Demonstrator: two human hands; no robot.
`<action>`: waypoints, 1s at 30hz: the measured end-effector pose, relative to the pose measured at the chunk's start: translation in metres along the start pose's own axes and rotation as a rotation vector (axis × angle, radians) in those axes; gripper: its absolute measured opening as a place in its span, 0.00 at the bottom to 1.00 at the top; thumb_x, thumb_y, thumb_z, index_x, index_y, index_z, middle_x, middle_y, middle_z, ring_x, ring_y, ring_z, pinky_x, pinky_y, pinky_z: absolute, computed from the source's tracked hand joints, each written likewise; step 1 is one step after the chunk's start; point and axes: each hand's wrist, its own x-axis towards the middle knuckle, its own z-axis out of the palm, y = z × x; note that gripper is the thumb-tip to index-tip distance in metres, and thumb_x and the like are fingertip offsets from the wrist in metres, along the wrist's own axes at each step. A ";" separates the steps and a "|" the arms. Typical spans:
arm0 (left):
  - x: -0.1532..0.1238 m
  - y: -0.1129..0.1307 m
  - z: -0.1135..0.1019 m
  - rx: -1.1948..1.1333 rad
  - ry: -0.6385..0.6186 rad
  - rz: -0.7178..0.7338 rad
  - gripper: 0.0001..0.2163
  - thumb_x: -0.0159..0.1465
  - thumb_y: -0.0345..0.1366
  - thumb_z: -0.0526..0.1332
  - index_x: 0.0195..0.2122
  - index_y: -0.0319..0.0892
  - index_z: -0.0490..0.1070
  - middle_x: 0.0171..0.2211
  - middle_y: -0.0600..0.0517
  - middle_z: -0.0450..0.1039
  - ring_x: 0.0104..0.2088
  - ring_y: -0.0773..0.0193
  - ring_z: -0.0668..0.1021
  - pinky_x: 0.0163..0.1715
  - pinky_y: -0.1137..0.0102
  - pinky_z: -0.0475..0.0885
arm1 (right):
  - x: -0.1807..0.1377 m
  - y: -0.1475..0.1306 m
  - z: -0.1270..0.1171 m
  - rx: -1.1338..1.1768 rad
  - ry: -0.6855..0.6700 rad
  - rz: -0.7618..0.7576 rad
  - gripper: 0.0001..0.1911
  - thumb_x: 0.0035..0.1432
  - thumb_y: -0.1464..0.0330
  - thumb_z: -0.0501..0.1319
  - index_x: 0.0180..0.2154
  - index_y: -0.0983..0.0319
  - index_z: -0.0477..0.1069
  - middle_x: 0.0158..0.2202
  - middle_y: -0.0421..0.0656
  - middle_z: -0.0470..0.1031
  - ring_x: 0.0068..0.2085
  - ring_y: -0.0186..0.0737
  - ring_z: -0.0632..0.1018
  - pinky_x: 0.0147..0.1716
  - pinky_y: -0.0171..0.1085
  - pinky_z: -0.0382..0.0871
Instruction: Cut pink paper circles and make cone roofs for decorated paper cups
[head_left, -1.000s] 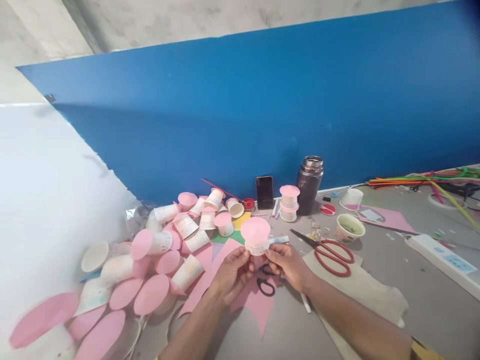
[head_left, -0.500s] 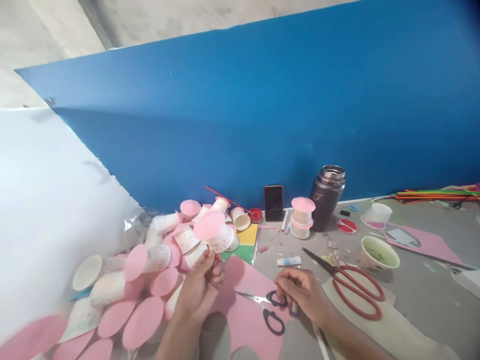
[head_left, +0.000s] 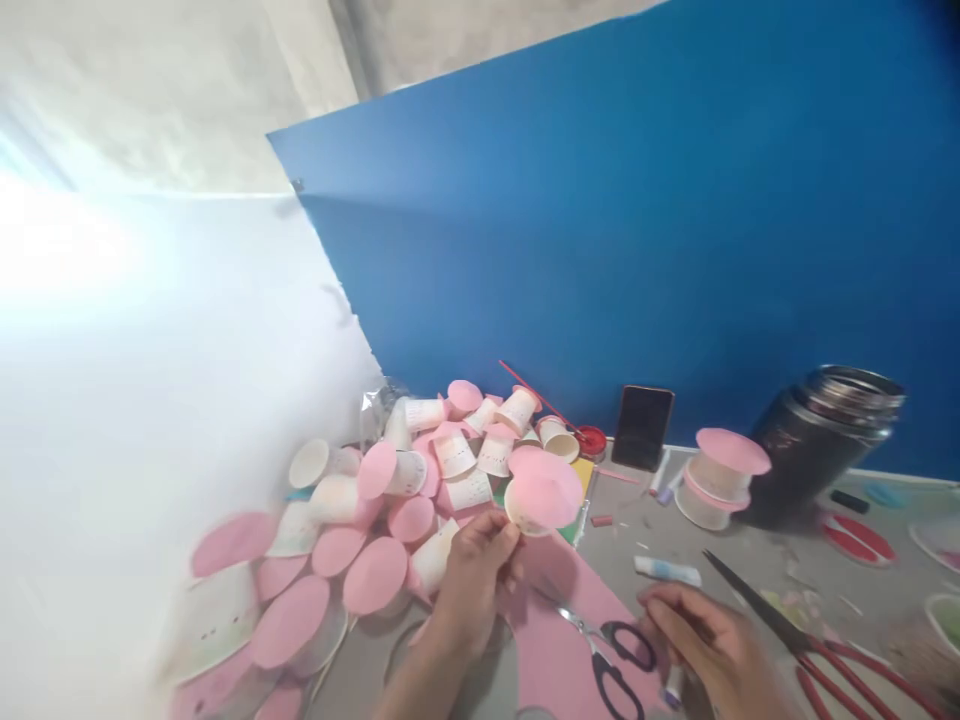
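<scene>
My left hand (head_left: 480, 570) pinches the edge of a white paper cup (head_left: 523, 512) that has a pink paper disc (head_left: 551, 488) over it. The cup tilts, with the disc turned towards me. To the right, my right hand (head_left: 701, 640) has thumb and fingers pressed together; whatever may be between them is hidden or too small to name. Close to its fingertips lie black-handled scissors (head_left: 600, 640), slightly open, on a cut pink sheet (head_left: 559, 650). A small white-and-blue tube (head_left: 667, 571) rests just beyond the right hand.
Several cups with pink discs (head_left: 375, 575) are piled at left. Behind stand a phone (head_left: 643, 428), two stacked cups (head_left: 712, 490) and a dark flask (head_left: 817, 450). Large red-handled scissors (head_left: 795, 630) lie at right. A blue panel (head_left: 600, 230) borders the table's back.
The view has swung left, so most things appear further right. My left hand has moved the cup rightwards from the pile, and its disc has turned. My right hand stays by the scissors.
</scene>
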 end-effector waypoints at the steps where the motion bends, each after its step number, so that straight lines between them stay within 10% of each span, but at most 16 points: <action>1: -0.002 -0.001 -0.001 0.042 0.002 0.016 0.21 0.51 0.49 0.77 0.29 0.39 0.71 0.22 0.55 0.71 0.18 0.75 0.67 0.18 0.78 0.56 | 0.000 0.002 0.001 -0.007 0.011 0.002 0.33 0.48 0.38 0.67 0.31 0.62 0.81 0.23 0.46 0.76 0.25 0.42 0.75 0.26 0.38 0.73; 14: 0.011 0.034 -0.044 -0.411 0.075 -0.203 0.10 0.61 0.29 0.70 0.31 0.38 0.68 0.19 0.61 0.61 0.14 0.80 0.57 0.12 0.84 0.53 | 0.002 0.012 -0.003 -0.025 -0.023 0.045 0.31 0.50 0.39 0.67 0.34 0.61 0.82 0.24 0.46 0.76 0.25 0.43 0.76 0.25 0.37 0.74; 30: 0.084 0.058 -0.012 -0.237 0.278 0.090 0.08 0.63 0.23 0.63 0.32 0.39 0.65 0.24 0.54 0.74 0.15 0.76 0.70 0.12 0.82 0.55 | -0.001 0.005 0.002 -0.151 -0.093 -0.036 0.29 0.55 0.39 0.63 0.32 0.60 0.81 0.26 0.46 0.78 0.26 0.42 0.76 0.28 0.35 0.73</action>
